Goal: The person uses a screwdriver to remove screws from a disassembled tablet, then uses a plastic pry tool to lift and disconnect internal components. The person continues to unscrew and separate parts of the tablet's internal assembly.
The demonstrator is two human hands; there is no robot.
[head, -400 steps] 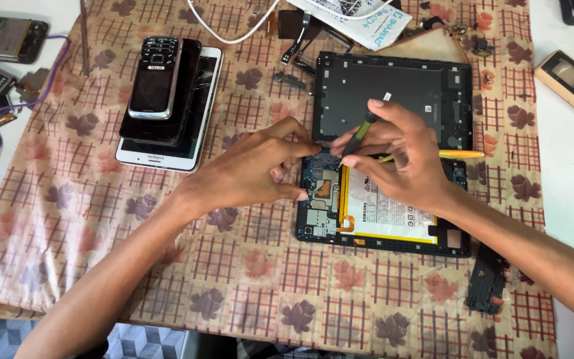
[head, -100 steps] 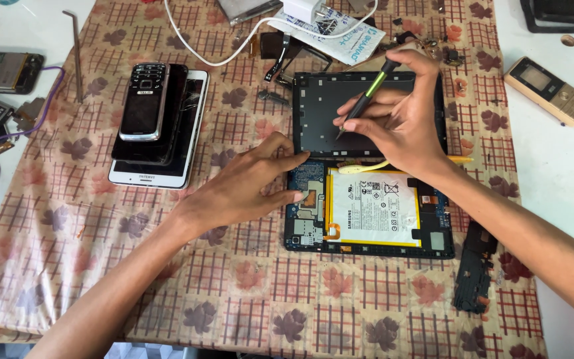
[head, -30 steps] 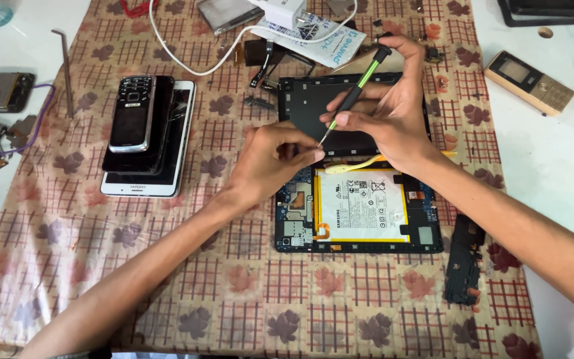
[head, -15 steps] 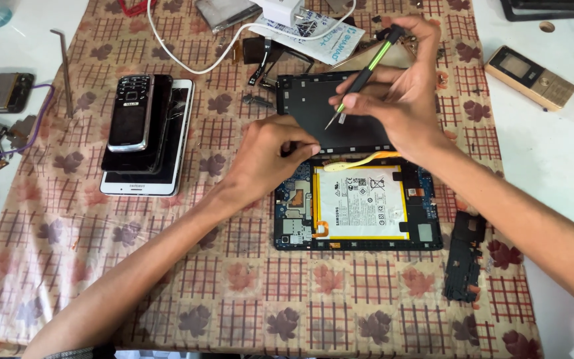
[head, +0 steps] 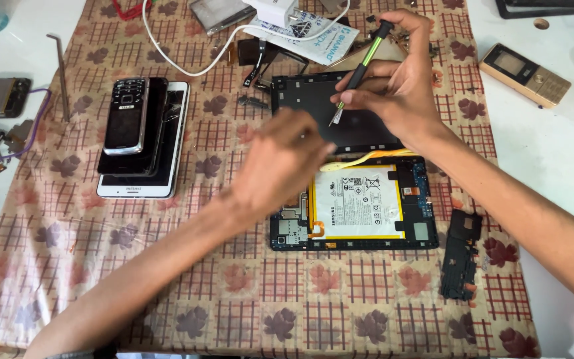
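At the left edge of the table, on the checked leaf-print cloth, you have a stack of phones: flat, hard, smooth slabs with a small black keypad phone on top. They would slide off each other if bumped.

Your left hand hovers over the left end of the open tablet, near the middle of the cloth. It is blurred, so I cannot tell if it pinches anything; the fingers look loosely curled.

The tablet looks thin, stiff and light, but its insides are bare. The pale battery is a soft flat pack, so it should not be poked or bent. The little boards and the yellow ribbon look easy to break. The safe place to hold looks like the hard black frame at the edges.

Your right hand holds a thin green and black screwdriver like a pencil, tip down over the black back cover, a flat bendy plastic sheet.

Near the right edge lies a gold phone.
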